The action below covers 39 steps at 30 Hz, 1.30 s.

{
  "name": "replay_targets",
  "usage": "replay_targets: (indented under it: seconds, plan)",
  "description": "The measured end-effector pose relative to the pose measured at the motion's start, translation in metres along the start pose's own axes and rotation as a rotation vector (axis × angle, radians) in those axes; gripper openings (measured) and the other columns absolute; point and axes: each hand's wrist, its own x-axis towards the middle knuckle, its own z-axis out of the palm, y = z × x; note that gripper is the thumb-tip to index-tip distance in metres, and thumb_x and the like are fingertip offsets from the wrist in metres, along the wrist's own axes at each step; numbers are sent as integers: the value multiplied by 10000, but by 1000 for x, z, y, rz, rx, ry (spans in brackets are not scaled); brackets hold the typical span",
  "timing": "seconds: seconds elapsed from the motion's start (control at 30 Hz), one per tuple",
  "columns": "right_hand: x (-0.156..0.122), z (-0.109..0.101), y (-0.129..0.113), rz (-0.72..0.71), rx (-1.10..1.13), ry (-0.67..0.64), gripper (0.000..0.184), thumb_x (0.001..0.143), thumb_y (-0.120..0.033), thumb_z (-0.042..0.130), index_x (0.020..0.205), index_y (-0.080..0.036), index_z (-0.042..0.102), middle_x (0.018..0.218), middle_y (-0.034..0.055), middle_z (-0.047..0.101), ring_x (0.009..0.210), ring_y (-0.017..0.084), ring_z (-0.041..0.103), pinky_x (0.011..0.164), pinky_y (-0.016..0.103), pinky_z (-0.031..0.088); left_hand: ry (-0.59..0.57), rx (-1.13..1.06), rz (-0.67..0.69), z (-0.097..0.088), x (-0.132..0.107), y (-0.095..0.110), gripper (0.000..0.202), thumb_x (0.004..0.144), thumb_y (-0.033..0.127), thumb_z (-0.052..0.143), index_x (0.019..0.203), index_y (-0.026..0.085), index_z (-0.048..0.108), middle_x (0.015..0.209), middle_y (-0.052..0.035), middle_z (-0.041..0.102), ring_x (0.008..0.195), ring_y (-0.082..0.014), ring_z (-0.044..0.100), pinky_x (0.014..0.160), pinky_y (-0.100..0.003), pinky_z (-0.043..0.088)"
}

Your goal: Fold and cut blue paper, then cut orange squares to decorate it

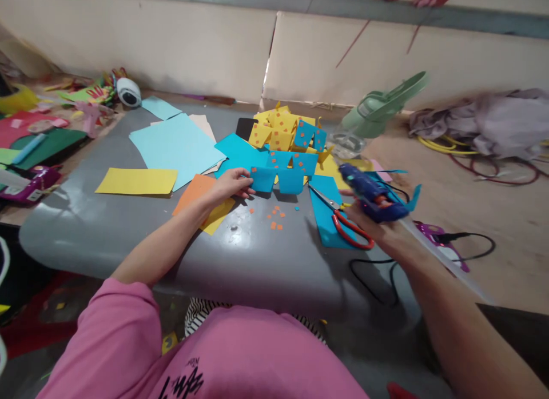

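Note:
My left hand [235, 184] pinches the left end of a blue paper cutout [289, 180] with two notches in its lower edge, just above the grey table. A small orange square sits at its corner. My right hand [381, 224] grips a dark blue hot glue gun [371, 194], its nozzle pointing up and left. Under it, red-handled scissors [349, 232] lie partly on a blue paper sheet [323, 210]. Loose orange squares [277, 217] are scattered in front of the cutout. Behind it another blue cutout [281, 159] carries orange squares, near a pile of yellow cutouts [278, 124].
Light blue sheets [175, 144] and a yellow strip [137, 182] lie left; an orange sheet [193, 193] is under my left forearm. A green object [377, 110] stands at back right. A black cord [364, 282] loops at right. A white camera-like device [128, 92] stands back left.

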Motion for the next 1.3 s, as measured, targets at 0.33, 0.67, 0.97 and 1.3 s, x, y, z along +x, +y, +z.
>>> replay_targets:
  seconds: [0.33, 0.67, 0.97, 1.3]
  plan:
    - [35, 68, -68, -217, 193, -168, 259, 889, -479, 595, 905, -226, 650, 901, 67, 720, 812, 247, 673, 718, 359, 523, 84, -171, 83, 1, 10, -1, 71, 930, 144, 607, 870, 170, 579, 752, 17, 648, 687, -94, 695, 677, -222, 561]
    - [40, 78, -68, -237, 154, -161, 315, 922, -518, 544, 824, -237, 644, 843, 52, 696, 775, 242, 659, 679, 355, 513, 116, -185, 55, 11, -3, 14, 70, 912, 160, 657, 909, 169, 588, 757, 9, 655, 701, -110, 696, 701, -257, 578]
    - [39, 76, -71, -189, 191, -189, 363, 915, -574, 528, 748, -254, 565, 773, 46, 688, 740, 246, 648, 666, 354, 498, 116, -158, 62, 10, -1, 11, 45, 928, 160, 617, 921, 178, 576, 745, 15, 638, 735, -112, 693, 645, -204, 569]
    - [40, 75, -74, -148, 188, -213, 372, 914, -593, 527, 735, -267, 552, 767, 64, 706, 725, 268, 631, 650, 365, 470, 110, -146, 57, 14, -6, 16, 62, 941, 135, 599, 897, 174, 580, 771, 10, 617, 731, -134, 674, 680, -294, 569]
